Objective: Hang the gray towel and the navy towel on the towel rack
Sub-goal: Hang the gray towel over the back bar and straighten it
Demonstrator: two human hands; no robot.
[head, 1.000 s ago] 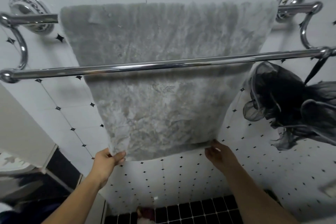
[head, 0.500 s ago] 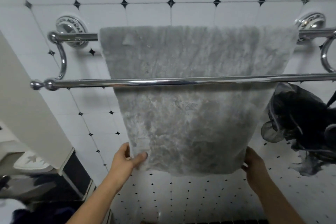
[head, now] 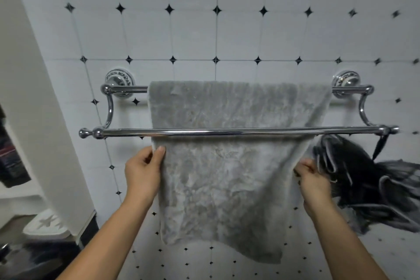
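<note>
The left hand (head: pixel 142 171) keeps a pinching grip on the left edge of the gray towel (head: pixel 225 179), which drapes over the rear bar of the towel rack (head: pixel 227 131) and hangs behind the front bar. The right hand (head: pixel 312 179) has its grip closed on the right edge. Soft, limp and light, the towel likely handles best by these side edges.

On the towel rack (head: pixel 227 131), the middle of the rear bar is covered by the gray towel (head: pixel 227 177), and a strip of the towel is crossed by the front bar. The right hand (head: pixel 311 179) is smeared by motion at the towel's right edge, so its fingers (head: pixel 304 165) cannot be told apart. A black mesh item (head: pixel 363 179) beside it is blurred and cut by the right edge. Both forearms are cut by the bottom edge. A dark thing (head: pixel 11 161) at the left edge is cut off and cannot be identified
</note>
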